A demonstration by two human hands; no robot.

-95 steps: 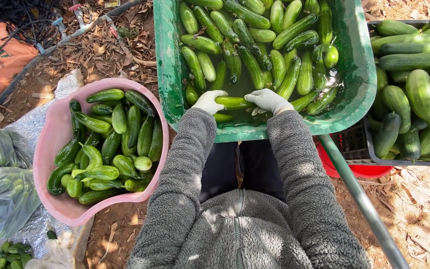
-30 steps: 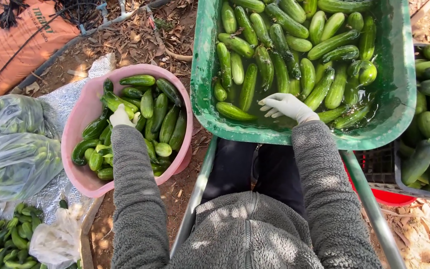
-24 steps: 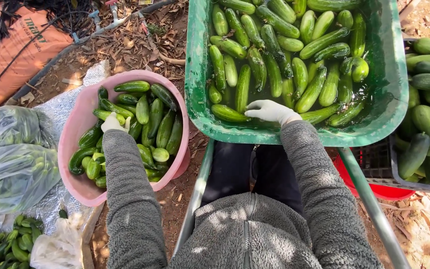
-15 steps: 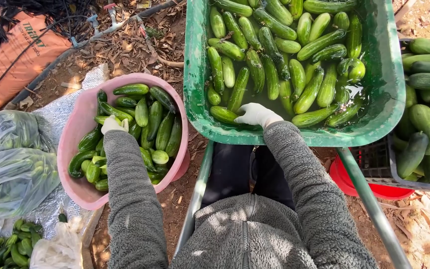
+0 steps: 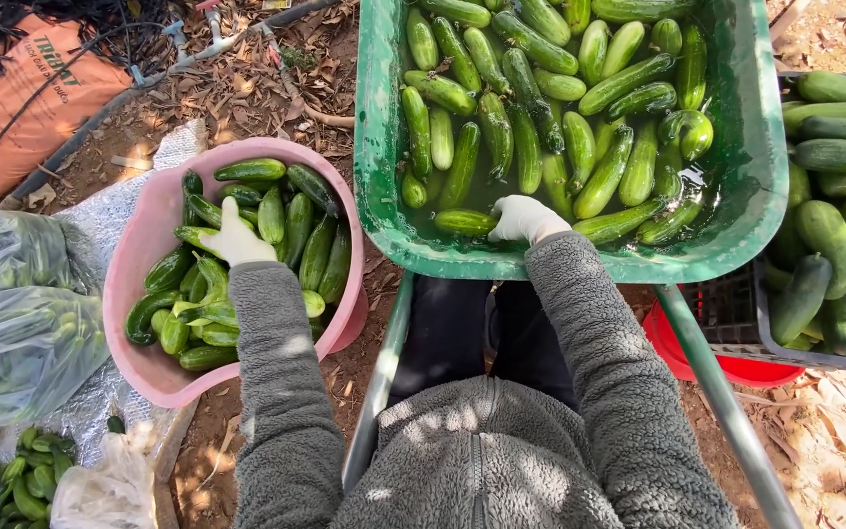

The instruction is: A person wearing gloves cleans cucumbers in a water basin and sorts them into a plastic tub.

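Roughly half moved: left hand (image 5: 235,238) spread flat on cucumbers in pink tub (image 5: 139,255), right hand (image 5: 524,217) closed on cucumber (image 5: 464,221) in still-crowded green wheelbarrow tray (image 5: 376,137) beside the tub.

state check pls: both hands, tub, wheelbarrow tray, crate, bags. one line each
left hand: gloved, fingers spread, resting on cucumbers in the pink tub, gripping nothing
right hand: gloved, closed on a cucumber in the water
pink tub: upright, nearly full of cucumbers
green wheelbarrow tray: holds murky water and many cucumbers
black crate: loaded with larger cucumbers
clear plastic bags: filled with green produce, lying on the ground
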